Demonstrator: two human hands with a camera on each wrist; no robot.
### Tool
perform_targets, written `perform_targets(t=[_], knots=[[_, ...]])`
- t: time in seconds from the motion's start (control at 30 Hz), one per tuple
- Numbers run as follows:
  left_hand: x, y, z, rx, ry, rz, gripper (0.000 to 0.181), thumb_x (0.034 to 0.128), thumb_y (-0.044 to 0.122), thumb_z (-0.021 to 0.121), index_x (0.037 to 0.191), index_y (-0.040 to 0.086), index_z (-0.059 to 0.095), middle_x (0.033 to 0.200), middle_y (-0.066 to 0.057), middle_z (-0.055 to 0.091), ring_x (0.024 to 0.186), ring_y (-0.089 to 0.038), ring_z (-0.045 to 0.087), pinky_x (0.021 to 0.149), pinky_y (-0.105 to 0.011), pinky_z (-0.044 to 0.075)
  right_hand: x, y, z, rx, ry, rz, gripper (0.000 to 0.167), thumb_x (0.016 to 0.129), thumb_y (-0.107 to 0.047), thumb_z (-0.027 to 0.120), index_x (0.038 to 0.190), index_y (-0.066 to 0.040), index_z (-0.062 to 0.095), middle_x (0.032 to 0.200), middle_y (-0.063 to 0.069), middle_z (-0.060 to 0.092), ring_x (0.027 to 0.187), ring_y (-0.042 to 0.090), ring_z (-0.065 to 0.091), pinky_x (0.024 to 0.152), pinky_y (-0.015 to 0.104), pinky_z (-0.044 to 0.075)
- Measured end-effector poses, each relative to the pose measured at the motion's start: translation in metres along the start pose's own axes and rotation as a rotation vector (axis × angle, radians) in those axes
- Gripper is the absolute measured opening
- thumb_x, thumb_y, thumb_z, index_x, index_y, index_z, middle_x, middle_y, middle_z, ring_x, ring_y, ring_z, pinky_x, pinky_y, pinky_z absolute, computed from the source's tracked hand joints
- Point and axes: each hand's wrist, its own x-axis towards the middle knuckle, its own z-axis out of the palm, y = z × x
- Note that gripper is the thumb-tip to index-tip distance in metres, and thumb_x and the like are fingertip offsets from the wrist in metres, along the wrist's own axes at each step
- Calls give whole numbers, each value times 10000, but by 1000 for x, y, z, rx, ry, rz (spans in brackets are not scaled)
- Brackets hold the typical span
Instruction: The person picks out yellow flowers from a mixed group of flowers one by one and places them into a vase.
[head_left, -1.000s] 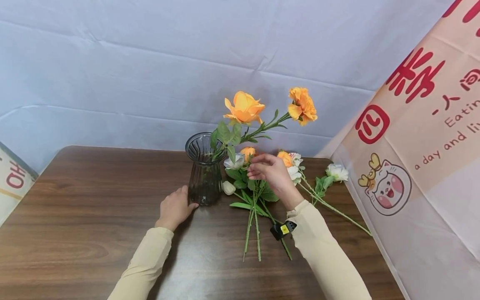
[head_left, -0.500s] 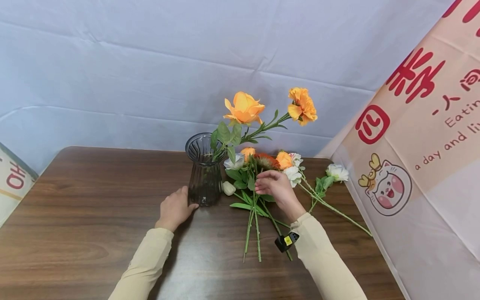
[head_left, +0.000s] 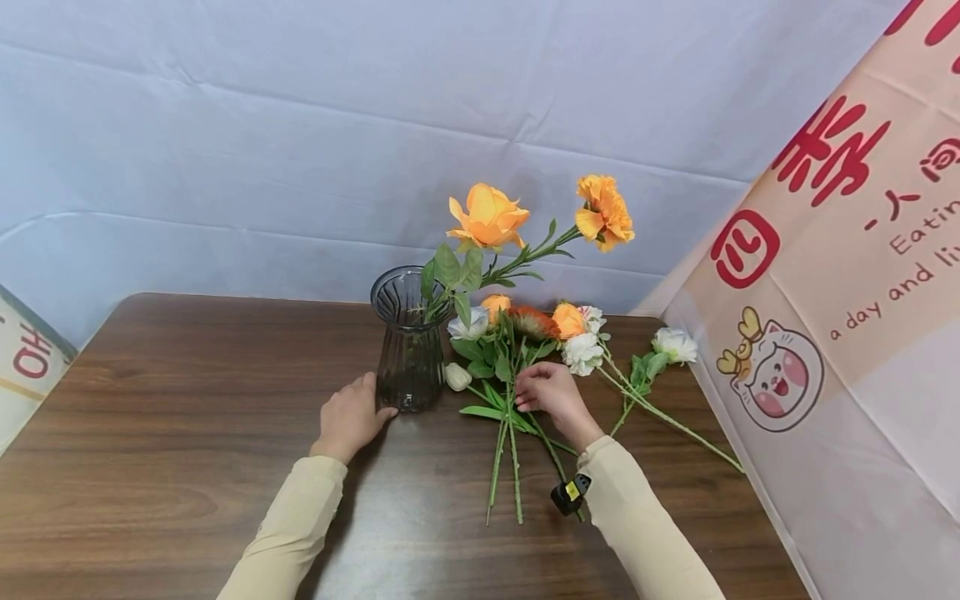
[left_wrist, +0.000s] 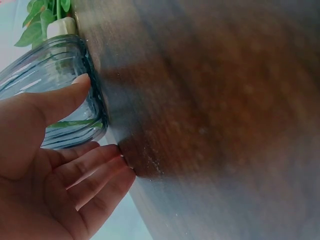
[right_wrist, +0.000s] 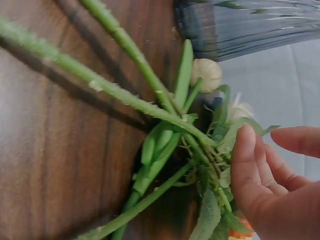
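A tinted glass vase (head_left: 408, 367) stands upright on the table. My left hand (head_left: 348, 421) holds its base, the thumb laid over the glass in the left wrist view and the other fingers beside it. An orange rose (head_left: 489, 218) and an orange carnation (head_left: 606, 215) lean out of the vase to the right. My right hand (head_left: 553, 400) hovers at the crossed green stems (head_left: 516, 467) of a flower pile. Its thumb and fingers stand apart in the right wrist view, close to the leaves; no stem is visibly gripped. A rust-red flower (head_left: 534, 322) lies in that pile.
A white tulip bud (head_left: 458, 377) lies just right of the vase. Orange and white blooms sit behind the stems, with a white flower (head_left: 675, 344) farther right. A pale cloth (head_left: 225, 167) rises behind the wooden table (head_left: 187, 433); a printed banner (head_left: 840, 333) borders it at right.
My right hand has drawn down toward me from the flower heads to the stems, uncovering the rust-red flower. My left hand and the vase have stayed put.
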Motion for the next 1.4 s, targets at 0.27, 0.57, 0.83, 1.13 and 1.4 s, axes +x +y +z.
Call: perform_targets(t=[0.27,0.57,0.83,1.13,1.4], knots=[[-1,0,-1,-6,-6,-3,594,782,362,712,1161,-43,501,1030,-196,611,815,-376,596,658,-499,473,4,13,4,-45,11,58,134,834,80,510,949,130,559,807,192,578,561,212,580,580,368,527],[0,-1,1,-1,-8,-6,597,785,365,708,1174,-36,497,1048,-191,609,821,-374,595,659,-501,473,5,16,7,-50,-5,93,82,825,81,528,901,98,551,735,165,563,503,180,545,532,339,520],[-1,0,0,-5,-5,-4,606,783,366,709,1181,-37,494,1048,-190,608,837,-370,593,672,-500,471,8,21,11,-89,-20,117,86,828,66,553,902,108,559,658,132,543,444,153,516,488,295,501],[0,0,-1,-2,-8,-1,609,783,372,708,1182,-35,493,1046,-188,609,829,-366,595,660,-496,473,10,21,14,-138,12,134,47,802,69,583,841,59,560,613,107,513,412,145,493,443,278,477],[0,1,-1,6,-13,-2,627,788,379,701,1201,-40,482,1054,-193,604,840,-370,593,669,-499,472,9,21,18,-213,52,128,73,783,60,612,759,31,549,599,127,539,398,149,502,447,300,490]])
